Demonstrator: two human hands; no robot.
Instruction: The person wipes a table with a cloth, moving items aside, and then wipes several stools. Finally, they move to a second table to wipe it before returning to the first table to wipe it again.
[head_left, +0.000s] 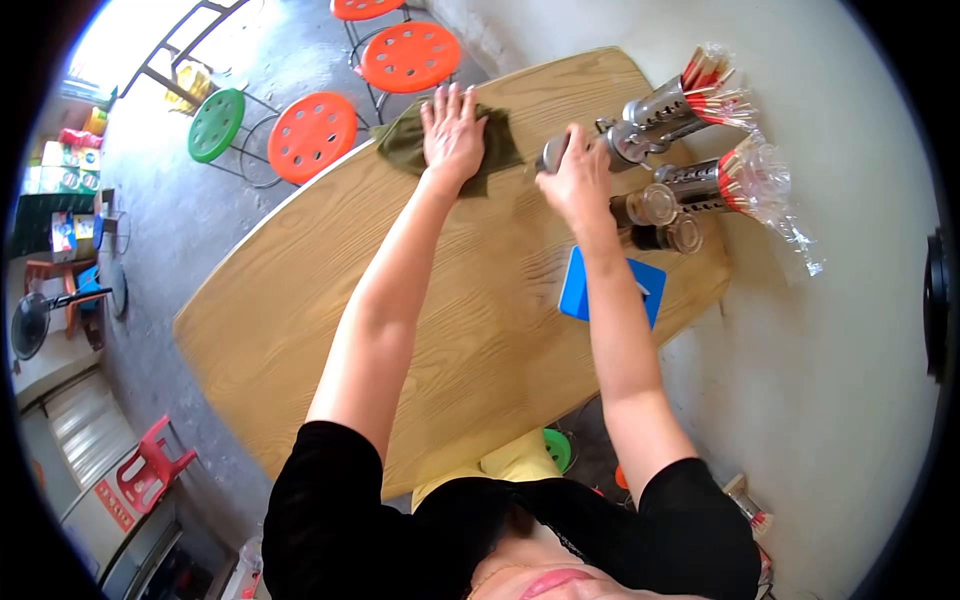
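Observation:
My left hand (455, 140) lies flat, fingers stretched out, on a folded olive-green cloth (498, 140) near the table's far left edge. The fingers of my right hand (582, 188) curl around a small round container with a shiny metal top (550, 155); most of it is hidden by the hand. Just right of that hand stands a metal pot with a lid (625, 145). Two glass jars, one with a pale lid (657, 204) and a darker one (684, 234), sit by my right wrist. Under my right forearm is a blue box (577, 285), partly covered.
The wooden table (480, 290) meets a pale wall on the right. Perforated metal holders (660, 108) (695, 185) carry red-tipped chopsticks in plastic wrap. Orange stools (312, 137) (410, 57) and a green stool (216, 125) stand beyond the left edge.

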